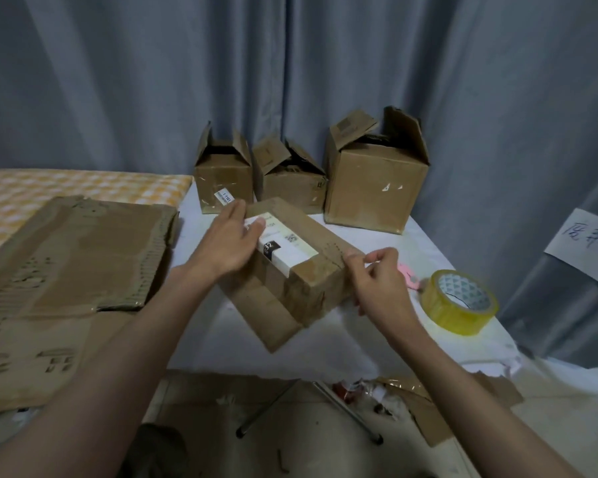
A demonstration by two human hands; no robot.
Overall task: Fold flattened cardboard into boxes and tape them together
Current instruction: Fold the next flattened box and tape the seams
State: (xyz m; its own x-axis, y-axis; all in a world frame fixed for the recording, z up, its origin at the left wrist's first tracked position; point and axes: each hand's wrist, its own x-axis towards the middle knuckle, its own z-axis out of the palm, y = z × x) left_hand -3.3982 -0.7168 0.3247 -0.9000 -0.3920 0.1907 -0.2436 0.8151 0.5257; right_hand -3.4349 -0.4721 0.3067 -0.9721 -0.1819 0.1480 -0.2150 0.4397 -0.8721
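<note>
**Fourth box under the hands, three already standing**

Three folded boxes (311, 174) stand at the back of the worktop (325, 346), their top flaps up and unsealed as far as can be seen. A further box (301, 267) lies on its side in the middle, a white label across its upper face and one loose flap spread on the worktop below it. The left hand (230, 241) lies flat on the labelled face with fingers straight, steadying it. The right hand (377, 277) pinches at the box's right edge; whether a tape end is between the fingertips cannot be told. The tape roll (460, 301) sits just right of that hand, with something pink beside it. Flattened cardboard (69, 257) is stacked at the left, so more folding remains, and this box's seam looks unfinished
</note>
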